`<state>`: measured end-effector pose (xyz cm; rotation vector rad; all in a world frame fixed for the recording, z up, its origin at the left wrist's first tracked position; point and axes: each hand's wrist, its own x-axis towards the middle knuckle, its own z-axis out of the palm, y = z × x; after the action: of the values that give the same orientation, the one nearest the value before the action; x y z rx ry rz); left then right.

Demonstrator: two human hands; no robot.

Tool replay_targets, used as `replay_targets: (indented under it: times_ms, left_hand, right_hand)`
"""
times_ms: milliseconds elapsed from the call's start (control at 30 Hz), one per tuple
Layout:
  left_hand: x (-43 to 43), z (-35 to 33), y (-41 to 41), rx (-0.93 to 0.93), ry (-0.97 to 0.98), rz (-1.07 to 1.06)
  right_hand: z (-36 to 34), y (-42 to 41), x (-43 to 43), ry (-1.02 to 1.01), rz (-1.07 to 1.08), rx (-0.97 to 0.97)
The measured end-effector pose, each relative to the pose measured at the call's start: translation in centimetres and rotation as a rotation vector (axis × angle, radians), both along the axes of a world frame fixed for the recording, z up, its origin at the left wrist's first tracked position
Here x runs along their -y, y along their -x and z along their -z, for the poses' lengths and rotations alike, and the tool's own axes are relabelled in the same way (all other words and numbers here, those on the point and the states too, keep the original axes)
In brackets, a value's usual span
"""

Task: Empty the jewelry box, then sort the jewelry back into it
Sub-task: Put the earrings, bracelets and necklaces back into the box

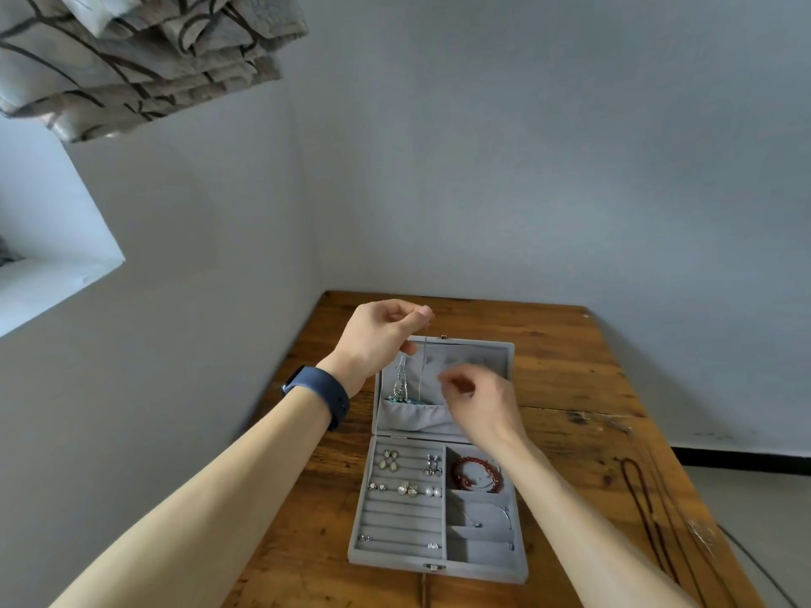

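A grey velvet jewelry box lies open on the wooden table, its lid standing up at the back. My left hand is raised above the lid and pinches a thin silver chain that hangs down in front of the lid. My right hand hovers in front of the lid pocket, fingers curled and blurred. A silver beaded necklace hangs inside the lid. Earrings sit in the ring rows. A red bead bracelet lies in the top right compartment.
The wooden table stands in a corner against grey walls. A dark red cord necklace and a thin chain lie near the table's right edge. A window recess and curtain are at upper left.
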<state>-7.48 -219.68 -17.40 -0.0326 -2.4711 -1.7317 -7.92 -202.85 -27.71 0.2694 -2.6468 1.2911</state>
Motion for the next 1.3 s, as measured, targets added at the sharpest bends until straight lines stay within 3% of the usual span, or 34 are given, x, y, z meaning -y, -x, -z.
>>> replay_targets:
  times_ms: [100,200,367,700,1067,1200,1300]
  left_hand:
    - [0.3,0.6,0.3,0.018,0.028,0.004]
    - [0.1,0.9,0.3,0.026,0.023,0.025]
    - [-0.4,1.0,0.5,-0.011,-0.056,0.009]
    - [-0.6,2.6,-0.1,-0.017,-0.051,-0.065]
    - [0.5,3.1,-1.0,-0.107,0.443,0.017]
    - [0.7,4.4,-0.3,-0.305,0.934,-0.044]
    - [0.7,5.0,0.5,-0.315,0.998,-0.049]
  right_hand:
    - [-3.1,-0.7,-0.2,0.3,0.017,-0.045]
    - [-5.4,-0.8,-0.1,0.409,-0.033,-0.041]
    - [-6.6,-0.2,0.0,0.364,-0.124,-0.01]
    - [-6.0,-0.2,0.3,0.291,-0.055,-0.02]
    - [-5.5,0.3,-1.2,0.188,-0.031,-0.048]
    - [-4.3,0.6,-0.8,-0.044,-0.036,-0.142]
    - [-3.0,1.7,-0.4,-0.305,0.008,-0.226]
